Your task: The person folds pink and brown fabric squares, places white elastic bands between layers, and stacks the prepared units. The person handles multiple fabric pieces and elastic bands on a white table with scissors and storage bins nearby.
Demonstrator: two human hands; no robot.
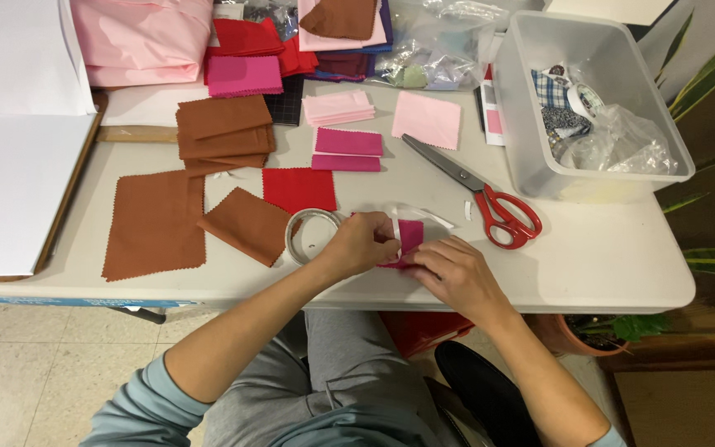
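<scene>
Your left hand (359,245) and right hand (455,277) are close together at the table's (606,265) near edge, both pinched on a small magenta patch (410,237), the left also gripping a white strip (424,213) that curls off toward 1 o'clock. You seem to be fixing that strip along the patch edge, so the next move likely calls for steady pressing along the fold. The tape roll (311,235) sits at 9 o'clock touching your left hand, the red scissors (490,203) at 2 o'clock, brown squares (208,219) farther left.

Single head-worn camera, looking steeply down from above, close over white table (589,265) edge and lap
</scene>
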